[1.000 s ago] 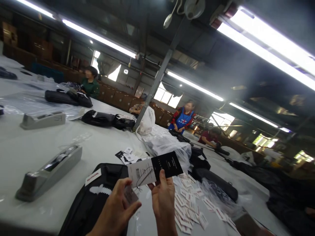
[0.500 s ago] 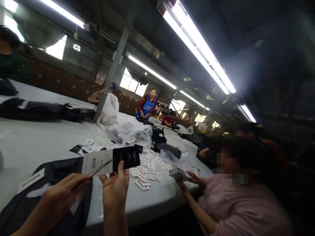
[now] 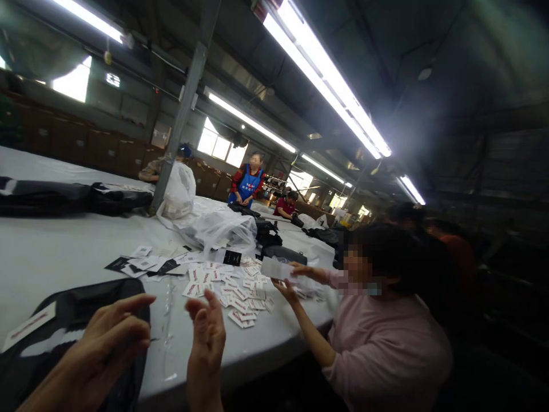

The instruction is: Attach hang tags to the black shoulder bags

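Note:
My left hand (image 3: 109,337) hovers above a black bag (image 3: 128,303) at the lower left, its fingers apart and no tag visible in them. A small dark sliver shows beside its fingertips; I cannot tell what it is. To the right, my right hand (image 3: 208,337) is raised over the table edge, palm inward, fingers apart and nothing in it. On the bag lies a white label with red print (image 3: 32,326). Beyond my hands, many small white labels (image 3: 242,300) are scattered on the table. Behind them sit a black-and-white hang tag (image 3: 232,258) and a pile of cards (image 3: 146,263).
A co-worker in a pink top (image 3: 386,337) sits at the right, holding a pale stack (image 3: 274,268) over the labels. Clear plastic bags (image 3: 223,232) and a grey post (image 3: 182,109) stand behind. Black bags (image 3: 47,197) lie at the far left of the white table (image 3: 72,246).
The hang tag that both hands held is gone from them, and the fingers have spread. The co-worker's stack has moved left over the labels. My view has shifted slightly right.

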The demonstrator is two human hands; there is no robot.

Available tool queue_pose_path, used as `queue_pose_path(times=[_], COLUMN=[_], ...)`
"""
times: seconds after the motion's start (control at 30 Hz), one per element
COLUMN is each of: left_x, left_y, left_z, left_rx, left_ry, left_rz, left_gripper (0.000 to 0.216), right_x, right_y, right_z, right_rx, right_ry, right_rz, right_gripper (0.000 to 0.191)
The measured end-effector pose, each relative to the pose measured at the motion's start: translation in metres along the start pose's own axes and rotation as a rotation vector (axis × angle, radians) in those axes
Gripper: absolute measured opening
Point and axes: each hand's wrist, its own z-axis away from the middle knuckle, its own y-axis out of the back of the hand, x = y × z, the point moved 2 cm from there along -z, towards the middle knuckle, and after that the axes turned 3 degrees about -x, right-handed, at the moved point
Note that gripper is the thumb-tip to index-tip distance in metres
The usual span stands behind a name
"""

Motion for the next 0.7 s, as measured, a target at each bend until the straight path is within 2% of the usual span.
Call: queue_pose_path(times=[0.1,0.17,0.27,0.33,0.43,0.57,0.7], left_x=[0.013,0.017,0.014,0.007,-0.005,-0.008,0.011], left_y=[-0.002,0.002,0.007,0.009,0.008,-0.001,-0.016], left_z=[0.001,0.003,0.004,0.006,0.008,0.012,0.015], left_rx=[-0.055,-0.037,-0.055,-0.073,-0.108,-0.169,-0.150], left_ry=[0.023,0.119,0.241,0.329,0.432,0.482,0.462], left_rz=[-0.053,0.004,0.126,0.213,0.344,0.483,0.602], left_gripper=[0.019,0.023,0.024,0.027,0.031,0.033,0.044], right_x=[-0.011,-0.004,0.015,0.025,0.033,0.034,0.029], right_y=[-0.030,-0.045,-0.051,-0.050,-0.048,-0.046,-0.047], right_z=[0.015,0.021,0.022,0.020,0.019,0.018,0.017], right_rx=[-0.362,-0.425,-0.306,-0.225,-0.188,-0.161,-0.149], right_ry=[-0.092,-0.157,-0.183,-0.132,-0.040,-0.051,-0.051], right_rz=[-0.190,-0.230,-0.117,-0.017,0.062,0.088,0.033], right_gripper=[0.063,0.071,0.057,0.043,0.032,0.031,0.038])
